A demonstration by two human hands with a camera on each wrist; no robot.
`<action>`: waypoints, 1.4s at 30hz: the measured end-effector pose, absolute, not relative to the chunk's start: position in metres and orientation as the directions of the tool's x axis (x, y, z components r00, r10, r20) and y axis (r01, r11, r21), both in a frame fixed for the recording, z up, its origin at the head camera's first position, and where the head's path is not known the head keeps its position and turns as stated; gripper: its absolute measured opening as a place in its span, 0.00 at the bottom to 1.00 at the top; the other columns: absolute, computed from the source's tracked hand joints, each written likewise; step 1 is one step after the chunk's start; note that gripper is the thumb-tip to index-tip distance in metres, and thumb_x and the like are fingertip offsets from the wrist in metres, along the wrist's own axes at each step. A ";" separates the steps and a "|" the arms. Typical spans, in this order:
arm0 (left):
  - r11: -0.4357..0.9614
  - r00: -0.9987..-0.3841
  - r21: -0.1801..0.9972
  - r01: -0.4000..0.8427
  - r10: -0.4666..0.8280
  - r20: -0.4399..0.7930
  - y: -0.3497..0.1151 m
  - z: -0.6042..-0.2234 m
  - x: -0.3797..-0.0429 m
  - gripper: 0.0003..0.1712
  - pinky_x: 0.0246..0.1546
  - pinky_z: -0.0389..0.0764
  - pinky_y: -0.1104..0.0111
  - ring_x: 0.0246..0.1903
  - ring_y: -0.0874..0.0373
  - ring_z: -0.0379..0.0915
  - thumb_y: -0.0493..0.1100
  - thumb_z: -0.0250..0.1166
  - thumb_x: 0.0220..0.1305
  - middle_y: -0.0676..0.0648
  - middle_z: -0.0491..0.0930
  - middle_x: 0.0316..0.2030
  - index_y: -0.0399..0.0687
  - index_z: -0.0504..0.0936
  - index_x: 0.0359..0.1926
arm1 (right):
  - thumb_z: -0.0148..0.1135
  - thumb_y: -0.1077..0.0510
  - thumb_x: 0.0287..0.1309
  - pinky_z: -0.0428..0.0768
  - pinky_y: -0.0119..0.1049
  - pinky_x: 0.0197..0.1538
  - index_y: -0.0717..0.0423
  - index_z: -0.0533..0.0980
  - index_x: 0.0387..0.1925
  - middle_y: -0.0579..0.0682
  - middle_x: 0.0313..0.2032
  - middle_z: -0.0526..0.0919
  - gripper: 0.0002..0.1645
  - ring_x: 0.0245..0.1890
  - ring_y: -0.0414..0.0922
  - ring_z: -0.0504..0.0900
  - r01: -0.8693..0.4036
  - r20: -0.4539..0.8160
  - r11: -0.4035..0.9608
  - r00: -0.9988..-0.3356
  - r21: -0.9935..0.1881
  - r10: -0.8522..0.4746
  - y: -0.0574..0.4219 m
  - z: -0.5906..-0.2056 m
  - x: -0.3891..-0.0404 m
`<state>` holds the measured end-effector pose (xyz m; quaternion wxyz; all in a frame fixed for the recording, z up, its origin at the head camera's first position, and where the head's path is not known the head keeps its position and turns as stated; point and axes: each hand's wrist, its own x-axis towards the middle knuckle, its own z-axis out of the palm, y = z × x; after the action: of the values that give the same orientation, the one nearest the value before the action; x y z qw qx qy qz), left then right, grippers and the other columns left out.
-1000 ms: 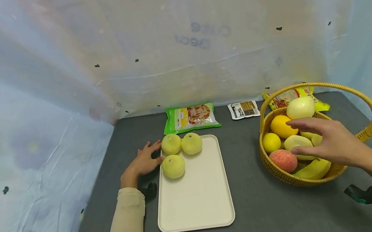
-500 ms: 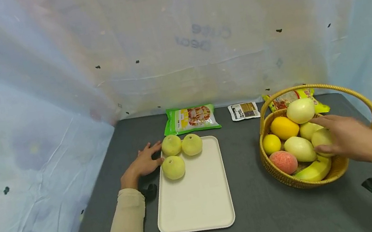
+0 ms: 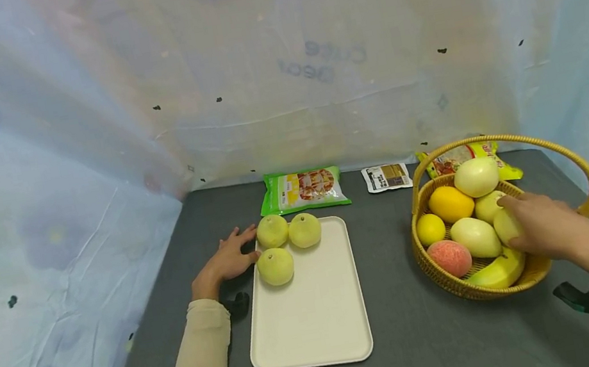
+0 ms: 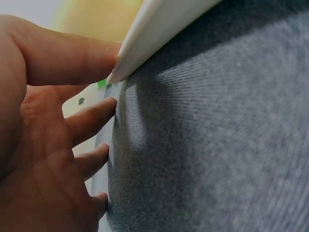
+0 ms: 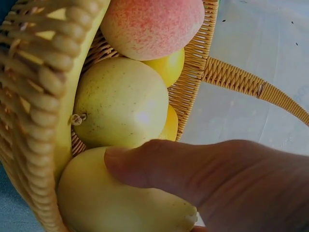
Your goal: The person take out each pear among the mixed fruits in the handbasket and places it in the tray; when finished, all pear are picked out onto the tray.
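Observation:
My left hand (image 3: 228,258) lies beside the left edge of the white tray (image 3: 318,322), fingers spread; in the left wrist view the thumb (image 4: 72,55) is right at the tray's rim. Three round, yellow-green fruits (image 3: 276,266) rest at the tray's far-left part. Over the right side of the wicker basket (image 3: 461,289), my right hand (image 3: 551,231) grips a smooth, pale yellow-green fruit (image 5: 120,198). Its thumb presses on top and the other fingers are mostly hidden behind the fruit. A speckled pale-green fruit (image 5: 120,104) sits right against it.
Also in the basket are a peach (image 3: 450,258), a banana (image 3: 499,271), a lemon (image 3: 430,228), an orange-yellow fruit (image 3: 451,203) and more pale-green fruits. Its tall handle (image 3: 567,154) arches over them. Behind lie a green food packet (image 3: 307,188), a small white packet (image 3: 387,177) and a yellow packet (image 3: 508,168).
My right hand has come from above the middle of the basket to its right side, down onto a pale yellow-green fruit, and closed round it. The left hand has stayed by the tray.

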<state>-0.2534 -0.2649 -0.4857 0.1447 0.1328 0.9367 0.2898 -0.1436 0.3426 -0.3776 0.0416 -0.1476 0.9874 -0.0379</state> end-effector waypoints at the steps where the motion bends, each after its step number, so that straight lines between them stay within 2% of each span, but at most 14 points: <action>1: 0.798 -0.924 0.580 0.164 0.331 -0.194 -0.265 -0.486 -0.253 0.40 0.82 0.31 0.28 0.88 0.31 0.32 0.46 0.61 0.81 0.40 0.55 0.87 0.48 0.61 0.87 | 0.79 0.58 0.54 0.81 0.54 0.31 0.80 0.71 0.66 0.80 0.51 0.80 0.45 0.37 0.64 0.83 -0.285 -0.071 0.955 -0.954 -0.088 -0.291 0.342 -0.378 -0.143; 7: 0.801 -0.924 0.573 0.171 0.332 -0.190 -0.265 -0.485 -0.253 0.40 0.82 0.31 0.28 0.88 0.31 0.32 0.46 0.61 0.81 0.40 0.54 0.87 0.48 0.61 0.87 | 0.73 0.59 0.61 0.83 0.55 0.33 0.77 0.68 0.72 0.86 0.57 0.71 0.44 0.38 0.64 0.81 -0.274 -0.046 0.950 -0.958 -0.148 -0.284 0.339 -0.375 -0.139; 9: 0.801 -0.923 0.574 0.171 0.334 -0.192 -0.264 -0.485 -0.253 0.40 0.82 0.31 0.28 0.88 0.31 0.32 0.47 0.61 0.81 0.40 0.54 0.87 0.48 0.61 0.87 | 0.75 0.59 0.62 0.85 0.59 0.36 0.76 0.68 0.72 0.86 0.59 0.70 0.44 0.41 0.67 0.83 -0.288 -0.013 0.942 -0.956 -0.174 -0.295 0.337 -0.373 -0.136; 13: 0.801 -0.923 0.575 0.167 0.332 -0.195 -0.264 -0.484 -0.252 0.40 0.82 0.31 0.28 0.88 0.31 0.32 0.47 0.61 0.81 0.40 0.55 0.87 0.48 0.61 0.87 | 0.82 0.54 0.59 0.85 0.65 0.44 0.73 0.67 0.75 0.84 0.62 0.73 0.51 0.51 0.73 0.83 -0.319 0.057 0.926 -0.948 -0.201 -0.314 0.330 -0.366 -0.129; 15: 0.801 -0.923 0.575 0.166 0.332 -0.196 -0.264 -0.484 -0.253 0.40 0.82 0.31 0.28 0.88 0.31 0.32 0.46 0.61 0.81 0.40 0.55 0.87 0.48 0.61 0.87 | 0.85 0.52 0.57 0.86 0.62 0.43 0.71 0.67 0.75 0.80 0.63 0.76 0.54 0.51 0.70 0.83 -0.330 0.090 0.918 -0.944 -0.221 -0.318 0.325 -0.362 -0.126; 16: 0.802 -0.923 0.574 0.166 0.332 -0.196 -0.264 -0.484 -0.253 0.40 0.82 0.31 0.28 0.88 0.31 0.32 0.46 0.61 0.81 0.40 0.54 0.87 0.48 0.61 0.87 | 0.86 0.50 0.55 0.86 0.57 0.42 0.70 0.68 0.75 0.78 0.62 0.78 0.55 0.50 0.67 0.84 -0.335 0.108 0.914 -0.942 -0.229 -0.318 0.322 -0.361 -0.124; 19: 0.802 -0.922 0.573 0.167 0.333 -0.197 -0.264 -0.484 -0.254 0.40 0.82 0.31 0.28 0.88 0.31 0.32 0.47 0.61 0.81 0.40 0.54 0.87 0.48 0.61 0.87 | 0.88 0.49 0.52 0.83 0.42 0.36 0.65 0.72 0.72 0.69 0.59 0.83 0.52 0.45 0.57 0.85 -0.354 0.154 0.892 -0.934 -0.282 -0.322 0.312 -0.358 -0.117; 22: 0.802 -0.922 0.573 0.168 0.334 -0.196 -0.265 -0.485 -0.254 0.40 0.82 0.31 0.28 0.88 0.31 0.32 0.47 0.61 0.80 0.40 0.54 0.87 0.48 0.61 0.87 | 0.89 0.48 0.52 0.80 0.34 0.33 0.58 0.75 0.70 0.61 0.57 0.86 0.48 0.42 0.50 0.85 -0.373 0.196 0.868 -0.925 -0.326 -0.324 0.300 -0.357 -0.111; 28: 0.794 -0.921 0.584 0.172 0.340 -0.192 -0.266 -0.486 -0.253 0.41 0.82 0.30 0.28 0.88 0.30 0.31 0.48 0.62 0.79 0.39 0.55 0.87 0.47 0.62 0.87 | 0.90 0.50 0.50 0.84 0.34 0.37 0.49 0.78 0.71 0.52 0.58 0.88 0.48 0.44 0.43 0.84 -0.472 0.310 0.792 -0.876 -0.388 -0.370 0.275 -0.362 -0.109; 33: 0.785 -0.920 0.591 0.186 0.351 -0.177 -0.270 -0.492 -0.256 0.41 0.81 0.31 0.26 0.87 0.29 0.32 0.49 0.62 0.79 0.39 0.55 0.87 0.48 0.62 0.87 | 0.88 0.50 0.54 0.89 0.36 0.47 0.47 0.78 0.72 0.45 0.62 0.87 0.46 0.48 0.34 0.84 -0.548 0.349 0.713 -0.834 -0.437 -0.427 0.251 -0.367 -0.112; 37: 0.798 -0.919 0.575 0.178 0.344 -0.192 -0.266 -0.486 -0.253 0.40 0.82 0.30 0.27 0.87 0.29 0.32 0.47 0.61 0.80 0.38 0.54 0.87 0.46 0.61 0.87 | 0.87 0.51 0.56 0.91 0.39 0.53 0.48 0.77 0.74 0.46 0.65 0.85 0.46 0.55 0.36 0.84 -0.580 0.343 0.649 -0.815 -0.493 -0.467 0.231 -0.373 -0.115; 42: 0.807 -0.920 0.564 0.174 0.337 -0.200 -0.264 -0.484 -0.253 0.40 0.82 0.31 0.28 0.88 0.30 0.32 0.46 0.60 0.81 0.40 0.54 0.87 0.47 0.61 0.87 | 0.86 0.49 0.58 0.91 0.44 0.56 0.48 0.75 0.75 0.48 0.68 0.83 0.46 0.59 0.41 0.84 -0.569 0.298 0.609 -0.818 -0.553 -0.493 0.205 -0.385 -0.124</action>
<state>-0.2530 -0.2637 -0.4838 0.1466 0.1361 0.9392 0.2789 -0.1239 0.2048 -0.3848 -0.0578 -0.2964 0.8951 -0.3281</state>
